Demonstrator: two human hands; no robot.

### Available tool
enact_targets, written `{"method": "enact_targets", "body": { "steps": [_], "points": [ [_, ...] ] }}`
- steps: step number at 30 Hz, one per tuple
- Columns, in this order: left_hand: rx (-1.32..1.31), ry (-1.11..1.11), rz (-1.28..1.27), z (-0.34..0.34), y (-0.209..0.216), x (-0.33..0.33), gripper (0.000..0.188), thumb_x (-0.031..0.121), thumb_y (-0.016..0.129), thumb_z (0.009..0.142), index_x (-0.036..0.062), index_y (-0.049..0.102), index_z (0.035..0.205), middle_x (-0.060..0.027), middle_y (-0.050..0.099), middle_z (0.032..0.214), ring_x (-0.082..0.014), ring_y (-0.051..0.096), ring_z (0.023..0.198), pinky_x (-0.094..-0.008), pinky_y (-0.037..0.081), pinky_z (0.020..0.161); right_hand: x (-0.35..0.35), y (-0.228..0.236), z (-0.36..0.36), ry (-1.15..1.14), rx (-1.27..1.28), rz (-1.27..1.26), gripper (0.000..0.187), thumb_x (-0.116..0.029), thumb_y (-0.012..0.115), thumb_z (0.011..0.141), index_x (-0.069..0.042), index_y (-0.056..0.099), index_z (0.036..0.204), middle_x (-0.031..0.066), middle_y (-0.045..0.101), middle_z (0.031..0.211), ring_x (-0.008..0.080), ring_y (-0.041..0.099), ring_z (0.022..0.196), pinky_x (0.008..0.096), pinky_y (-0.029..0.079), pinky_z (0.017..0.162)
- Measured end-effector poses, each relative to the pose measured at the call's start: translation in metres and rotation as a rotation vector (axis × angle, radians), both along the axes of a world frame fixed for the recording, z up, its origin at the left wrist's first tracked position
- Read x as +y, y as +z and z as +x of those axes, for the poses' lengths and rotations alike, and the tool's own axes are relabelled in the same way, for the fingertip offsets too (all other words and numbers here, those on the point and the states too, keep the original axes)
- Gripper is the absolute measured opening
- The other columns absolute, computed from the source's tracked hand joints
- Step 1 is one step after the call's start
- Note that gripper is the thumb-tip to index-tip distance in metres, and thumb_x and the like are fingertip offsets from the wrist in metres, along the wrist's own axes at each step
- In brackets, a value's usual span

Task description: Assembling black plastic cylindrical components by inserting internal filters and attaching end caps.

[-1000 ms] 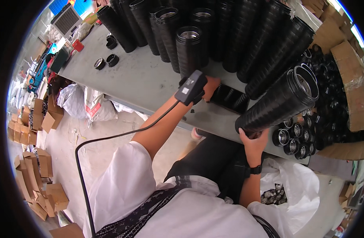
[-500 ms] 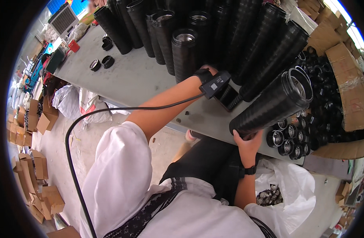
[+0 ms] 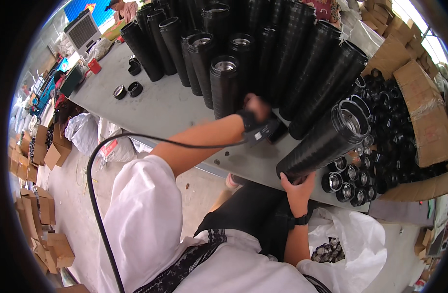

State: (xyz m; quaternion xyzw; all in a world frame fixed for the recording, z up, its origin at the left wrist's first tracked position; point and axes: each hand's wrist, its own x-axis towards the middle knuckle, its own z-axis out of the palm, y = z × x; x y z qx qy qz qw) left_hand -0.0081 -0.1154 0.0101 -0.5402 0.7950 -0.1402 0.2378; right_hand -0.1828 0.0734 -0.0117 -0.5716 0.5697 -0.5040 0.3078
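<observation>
So from my end of the feed, I'm using the grey table [image 3: 170,103] as my landmark. The right hand [image 3: 298,191] is at its near edge, thumb and fingers clamped around the lower end of the tilted black tube [image 3: 321,142]. That tube leans over the table's near right part with its open rim pointing up and to the right, pretty much the same grip and lean as a second ago. I can't tell if its bottom end actually touches the table.

The left hand [image 3: 257,108] is where the change is. It's smeared with motion, reaching over the middle of the table just beside the standing black tubes [image 3: 225,90], and I honestly can't tell if its fingers are together or holding anything. A second ago the black box [image 3: 263,133] on that wrist sat up top; now it's rolled round to the side facing the table's near edge. It also covers much of the dark flat piece [image 3: 278,134] on the table, which showed way more clearly then.

The black rings [image 3: 353,180] are still bunched at the table's right end.
</observation>
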Motion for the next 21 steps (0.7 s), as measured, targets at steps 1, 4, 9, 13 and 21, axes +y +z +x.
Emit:
{"method": "enact_targets", "body": {
  "steps": [1, 4, 9, 13, 21],
  "points": [
    [0.069, -0.039, -0.107, -0.002, 0.001, 0.012, 0.025, 0.025, 0.048, 0.083, 0.0101, 0.063, 0.097, -0.0073, 0.062, 0.084, -0.0251, 0.061, 0.079, -0.0447, 0.042, 0.063, -0.002, -0.006, -0.002, -0.034, -0.012, -0.043, 0.06, -0.008, 0.078, 0.062, 0.0, 0.044, 0.111, 0.0062, 0.054, 0.094, 0.0108, 0.05, 0.075, 0.023, 0.041, 0.061],
    [0.294, -0.21, -0.361, 0.007, -0.028, 0.024, 0.023, 0.021, 0.046, 0.085, 0.0111, 0.063, 0.098, -0.0078, 0.061, 0.081, -0.0249, 0.06, 0.079, -0.0419, 0.04, 0.07, -0.001, -0.01, 0.0, -0.035, -0.024, -0.079, 0.062, -0.011, 0.079, 0.06, 0.001, 0.046, 0.111, 0.0101, 0.057, 0.094, 0.0156, 0.054, 0.079, 0.0264, 0.044, 0.066],
    [0.44, -0.1, -0.358, 0.001, -0.05, 0.024, 0.023, 0.02, 0.046, 0.088, 0.0069, 0.062, 0.095, -0.0107, 0.061, 0.075, -0.026, 0.059, 0.071, -0.0407, 0.041, 0.061, 0.005, 0.003, 0.001, 0.005, -0.124, 0.042, 0.063, -0.009, 0.079, 0.061, 0.003, 0.044, 0.113, 0.0124, 0.056, 0.099, 0.0185, 0.056, 0.088, 0.0286, 0.046, 0.075],
    [0.377, -0.177, -0.31, 0.001, -0.043, 0.029, 0.028, 0.018, 0.045, 0.087, -0.0018, 0.059, 0.101, -0.0131, 0.062, 0.073, -0.0274, 0.06, 0.072, -0.0422, 0.041, 0.061, 0.004, -0.004, -0.003, -0.014, -0.009, -0.094, 0.065, -0.011, 0.079, 0.061, 0.003, 0.043, 0.114, 0.0141, 0.057, 0.099, 0.0212, 0.058, 0.089, 0.0317, 0.047, 0.076],
    [0.326, -0.119, -0.273, 0.008, -0.032, 0.035, 0.036, 0.014, 0.046, 0.084, -0.0044, 0.054, 0.114, -0.0143, 0.063, 0.076, -0.0288, 0.06, 0.075, -0.044, 0.043, 0.068, 0.005, -0.001, 0.004, -0.011, -0.039, -0.079, 0.066, -0.013, 0.079, 0.061, 0.003, 0.043, 0.114, 0.0158, 0.058, 0.101, 0.0233, 0.059, 0.091, 0.0316, 0.046, 0.079]
  ]
}}
